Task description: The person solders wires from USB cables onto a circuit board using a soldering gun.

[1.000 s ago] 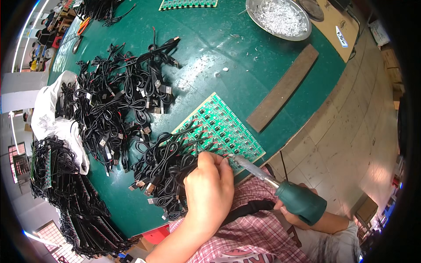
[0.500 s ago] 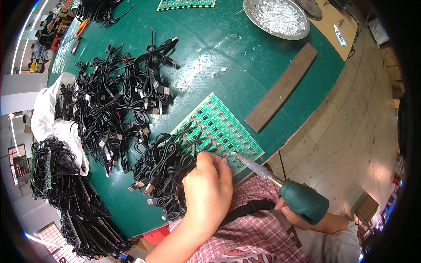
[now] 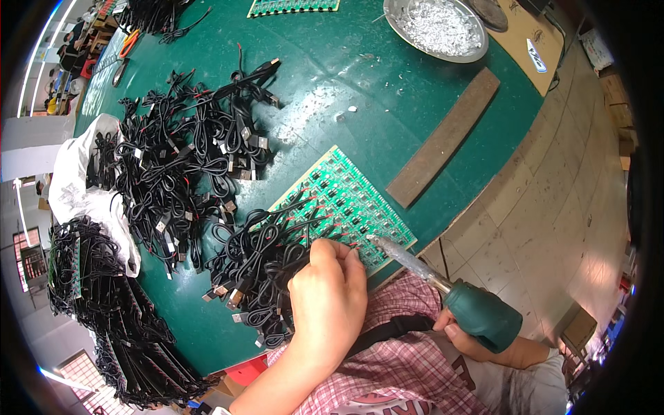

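My left hand is closed in a pinch over the near part of a green circuit board panel. A thin red wire end shows at its fingertips, apparently from a black USB cable mostly hidden by the hand. Several coiled black USB cables lie beside that hand, their red-tipped ends reaching onto the panel. My right hand is wrapped round the dark green handle of a soldering iron. The iron's pale tip points left, over the panel just right of my left fingertips.
A brown bar lies right of the panel. Behind it stands a metal bowl of silvery scraps. Heaped USB cables and a white plastic bag are at left. Another circuit panel lies at the far edge of the green table.
The soldering iron has shifted slightly to the right, its tip moving a little away from my left fingertips. My left hand and the panel look unmoved.
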Demonstrator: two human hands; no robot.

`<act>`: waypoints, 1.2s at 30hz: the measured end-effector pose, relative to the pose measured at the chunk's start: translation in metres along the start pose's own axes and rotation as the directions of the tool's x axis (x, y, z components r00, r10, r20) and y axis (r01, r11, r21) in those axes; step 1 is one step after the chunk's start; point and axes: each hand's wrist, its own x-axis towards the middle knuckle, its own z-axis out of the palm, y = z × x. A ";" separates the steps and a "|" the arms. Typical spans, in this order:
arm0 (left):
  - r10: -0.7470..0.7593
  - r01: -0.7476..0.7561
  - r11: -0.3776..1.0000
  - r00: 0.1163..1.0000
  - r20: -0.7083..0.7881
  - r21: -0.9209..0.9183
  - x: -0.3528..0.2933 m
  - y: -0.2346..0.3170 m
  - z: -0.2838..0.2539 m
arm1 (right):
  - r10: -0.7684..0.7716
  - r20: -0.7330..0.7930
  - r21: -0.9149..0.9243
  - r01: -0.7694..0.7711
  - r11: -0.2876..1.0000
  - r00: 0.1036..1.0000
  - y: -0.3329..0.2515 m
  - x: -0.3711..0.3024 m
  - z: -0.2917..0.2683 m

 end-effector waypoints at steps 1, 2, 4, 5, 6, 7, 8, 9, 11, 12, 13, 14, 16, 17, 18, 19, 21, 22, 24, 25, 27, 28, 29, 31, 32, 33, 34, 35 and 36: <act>0.002 -0.002 1.000 1.000 -0.001 0.004 0.000 0.001 -0.001 | 0.023 -0.011 0.011 -0.023 1.000 1.000 0.000 -0.001 0.000; 0.003 -0.003 1.000 1.000 -0.002 0.007 0.000 0.001 -0.001 | 0.024 -0.012 0.011 -0.023 1.000 1.000 0.001 -0.003 0.002; 0.001 -0.001 1.000 1.000 -0.002 0.004 0.000 0.000 0.000 | 0.036 -0.009 0.018 -0.035 0.999 0.999 0.006 -0.006 0.006; -0.001 0.001 1.000 1.000 -0.002 0.002 0.000 0.000 0.000 | 0.036 -0.010 0.018 -0.036 0.999 0.999 0.008 -0.006 0.008; 0.000 0.000 1.000 1.000 -0.001 0.002 0.000 0.001 -0.001 | 0.004 -0.014 -0.039 -0.005 0.999 1.000 0.010 -0.007 0.008; -0.006 0.006 1.000 1.000 0.004 0.004 0.000 0.001 -0.001 | -0.029 -0.015 -0.096 0.027 0.995 0.999 0.011 -0.007 0.009; -0.011 0.011 1.000 1.000 0.010 0.007 0.000 0.002 -0.001 | -0.029 -0.015 -0.095 0.028 0.995 0.999 0.011 -0.006 0.008; -0.011 0.011 1.000 1.000 0.010 0.008 0.000 0.001 -0.001 | -0.040 -0.001 -0.134 0.040 0.990 0.999 0.011 -0.006 0.007; 0.001 -0.001 1.000 1.000 0.001 0.002 -0.001 0.000 -0.001 | -0.050 0.014 -0.175 0.052 0.983 0.999 0.010 -0.006 0.006; 0.002 -0.002 1.000 1.000 0.001 0.002 -0.001 0.000 -0.001 | -0.033 0.018 -0.141 0.035 0.989 0.999 0.010 -0.006 0.006; 0.000 0.000 1.000 1.000 0.003 -0.014 -0.001 0.000 -0.001 | -0.015 0.021 -0.106 0.017 0.994 1.000 0.009 -0.006 0.006; -0.002 0.003 1.000 1.000 0.006 -0.029 -0.001 0.000 -0.001 | -0.014 0.019 -0.106 0.016 0.994 1.000 0.008 -0.006 0.004; -0.020 0.020 0.999 1.000 0.020 -0.045 0.000 -0.001 -0.002 | -0.017 0.020 -0.101 0.019 0.995 1.000 0.006 -0.005 0.002; -0.038 0.040 0.997 0.999 0.032 -0.062 0.000 -0.001 -0.002 | -0.017 0.020 -0.100 0.019 0.995 1.000 0.007 -0.006 0.002; -0.038 0.040 0.997 0.999 0.033 -0.061 -0.001 0.000 -0.002 | -0.039 0.026 -0.153 0.043 0.987 0.999 0.008 -0.007 0.002; -0.033 0.035 0.997 0.999 0.024 -0.069 -0.001 0.000 -0.002 | -0.060 0.033 -0.207 0.066 0.976 0.998 0.010 -0.009 0.002; -0.028 0.030 0.997 0.999 0.016 -0.077 -0.002 0.001 -0.002 | -0.079 0.011 -0.202 0.079 0.976 0.997 0.015 -0.012 0.005; -0.028 0.029 0.997 0.999 0.016 -0.074 -0.002 0.001 -0.002 | -0.098 -0.012 -0.197 0.093 0.976 0.995 0.017 -0.014 0.006; -0.028 0.029 0.997 0.999 0.015 -0.072 -0.002 0.001 -0.002 | -0.134 -0.034 -0.209 0.124 0.970 0.990 0.019 -0.015 0.008; -0.027 0.028 0.998 1.000 0.015 -0.063 -0.002 0.000 -0.001 | -0.172 -0.055 -0.220 0.156 0.963 0.984 0.021 -0.015 0.008; -0.026 0.027 0.998 1.000 0.015 -0.053 -0.001 0.000 -0.001 | -0.153 -0.048 -0.215 0.139 0.967 0.987 0.024 -0.017 0.010; -0.016 0.017 0.999 1.000 0.020 -0.052 -0.001 -0.001 -0.002 | -0.134 -0.039 -0.211 0.122 0.970 0.990 0.024 -0.018 0.011; -0.006 0.008 0.999 1.000 0.025 -0.051 0.000 -0.001 -0.003 | -0.133 -0.039 -0.211 0.122 0.970 0.990 0.024 -0.017 0.010; -0.011 0.013 0.999 0.999 0.031 -0.049 0.000 -0.001 -0.003 | -0.204 -0.028 -0.194 0.195 0.961 0.979 0.025 -0.014 0.008; -0.016 0.017 0.999 0.999 0.036 -0.047 0.000 -0.001 -0.003 | -0.205 -0.026 -0.193 0.196 0.962 0.979 0.020 -0.012 0.005; -0.017 0.019 0.999 0.999 0.036 -0.045 0.000 -0.002 -0.003 | -0.135 0.022 -0.177 0.136 0.975 0.991 0.011 -0.011 0.000; -0.017 0.019 0.999 0.999 0.035 -0.051 0.000 -0.002 -0.002 | -0.063 0.071 -0.166 0.074 0.983 0.996 0.006 -0.010 -0.002; -0.017 0.019 0.998 0.999 0.033 -0.056 0.000 -0.002 -0.002 | -0.062 0.070 -0.167 0.073 0.983 0.996 0.009 -0.010 -0.003; -0.017 0.019 0.998 0.999 0.034 -0.057 0.000 -0.001 -0.003 | -0.109 0.080 -0.189 0.122 0.974 0.991 0.014 -0.010 -0.003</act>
